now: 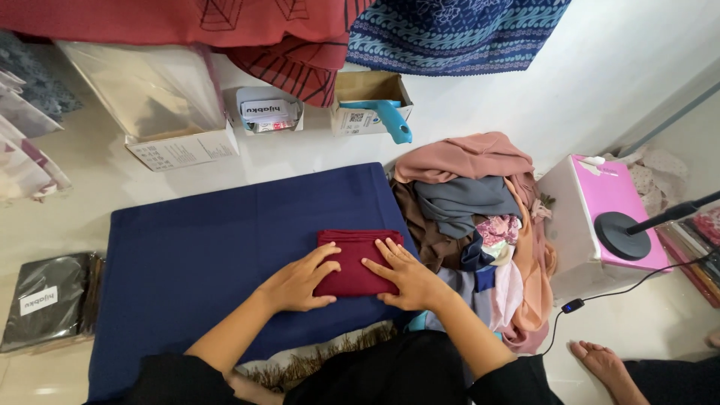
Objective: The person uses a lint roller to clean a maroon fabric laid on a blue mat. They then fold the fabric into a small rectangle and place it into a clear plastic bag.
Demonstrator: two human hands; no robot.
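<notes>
The left hand (296, 281) is lying flat on the left edge of a folded maroon cloth (352, 259), fingers stretched out and slightly spread, the thumb reaching along the near edge. The right hand (405, 277) is pressing flat on the cloth's right half, fingers straight and fanned a little, tips pointing away from the person. Neither hand is pinching anything; both palms are facing down.

The maroon cloth is sitting on a navy mat (195, 262), near the mat's right edge and about midway between its far and near sides. It is folded into a small rectangle with a thicker folded band along its far side.

Just off the mat's right edge, a pile of clothes (472, 202) is heaping up, with a dusty pink piece on top, grey and brown ones under it and a floral scrap in the middle. Beyond the pile, farther from the mat, a pink-topped box (637, 225) is carrying a round black stand base (621, 235). Past the mat's far edge, an open cardboard box (360, 101) is holding a light blue handle (391, 120), and a clear bag (150, 90) is standing in another box. Left of the mat, a black packet (45, 300) is lying on the floor. A bare foot (600, 364) is resting near the pile's near side.
</notes>
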